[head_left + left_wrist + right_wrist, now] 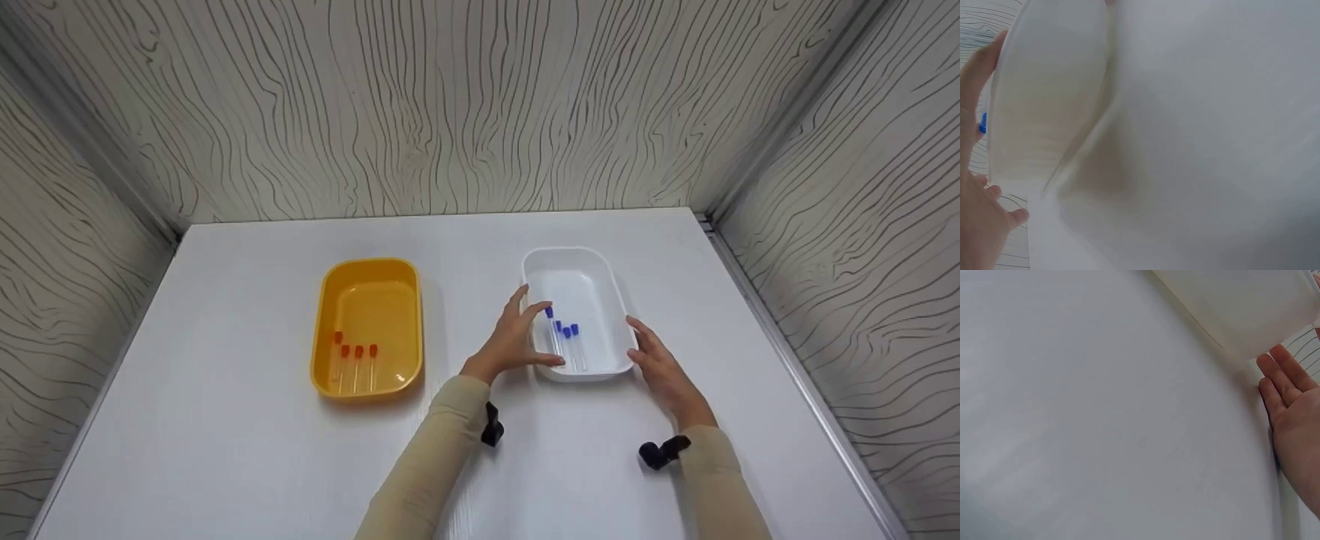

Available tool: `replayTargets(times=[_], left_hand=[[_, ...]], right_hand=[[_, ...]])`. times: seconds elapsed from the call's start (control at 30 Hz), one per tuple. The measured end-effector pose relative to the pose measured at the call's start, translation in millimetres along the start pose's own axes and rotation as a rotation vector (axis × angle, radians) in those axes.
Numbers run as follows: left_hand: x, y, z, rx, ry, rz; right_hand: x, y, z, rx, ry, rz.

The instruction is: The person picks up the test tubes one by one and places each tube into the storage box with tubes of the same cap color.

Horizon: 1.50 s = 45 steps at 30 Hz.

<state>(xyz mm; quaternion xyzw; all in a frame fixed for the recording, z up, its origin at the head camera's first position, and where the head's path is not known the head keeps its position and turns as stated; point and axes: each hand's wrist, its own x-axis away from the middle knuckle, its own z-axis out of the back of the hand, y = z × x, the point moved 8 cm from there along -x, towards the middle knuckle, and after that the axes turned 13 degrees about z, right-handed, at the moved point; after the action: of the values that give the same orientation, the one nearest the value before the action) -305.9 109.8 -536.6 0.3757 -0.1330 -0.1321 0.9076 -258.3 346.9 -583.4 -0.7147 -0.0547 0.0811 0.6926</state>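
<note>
In the head view, the left hand [511, 341] reaches over the left wall of a white tray [592, 281]. Its index finger touches the blue cap and its thumb sits near the bottom end of a clear blue-capped test tube [556, 334], holding it lengthwise. Several other blue-capped tubes [575, 346] lie beside it. In the left wrist view, a blue cap [983, 122] shows behind the left hand [979, 208]. The right hand [664, 367] touches the tray's right side with fingertips and thumb; the right wrist view shows its fingers [1280, 377] extended against the wall.
A yellow tray [382, 304] stands to the left on the white table [225, 315], with several orange-capped tubes [359, 352] lined up near its front. Wood-grain panels [420, 112] enclose the table at the back and both sides.
</note>
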Motion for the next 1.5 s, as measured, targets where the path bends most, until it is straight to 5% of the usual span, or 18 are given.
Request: replayTargets(times=[0.87, 1.23, 1.5], left_hand=[[7.6, -7.3, -3.6, 0.067, 0.012, 0.020], [25.2, -12.6, 13.4, 0.087, 0.163, -0.058], [33.3, -21.9, 32.1, 0.082, 0.230, -0.022]], right_hand=[[-3.9, 3, 0, -0.010, -0.014, 0.003], [-14.5, 1, -2, 0.001, -0.031, 0.031], [-14.8, -1, 5, 0.068, 0.009, -0.003]])
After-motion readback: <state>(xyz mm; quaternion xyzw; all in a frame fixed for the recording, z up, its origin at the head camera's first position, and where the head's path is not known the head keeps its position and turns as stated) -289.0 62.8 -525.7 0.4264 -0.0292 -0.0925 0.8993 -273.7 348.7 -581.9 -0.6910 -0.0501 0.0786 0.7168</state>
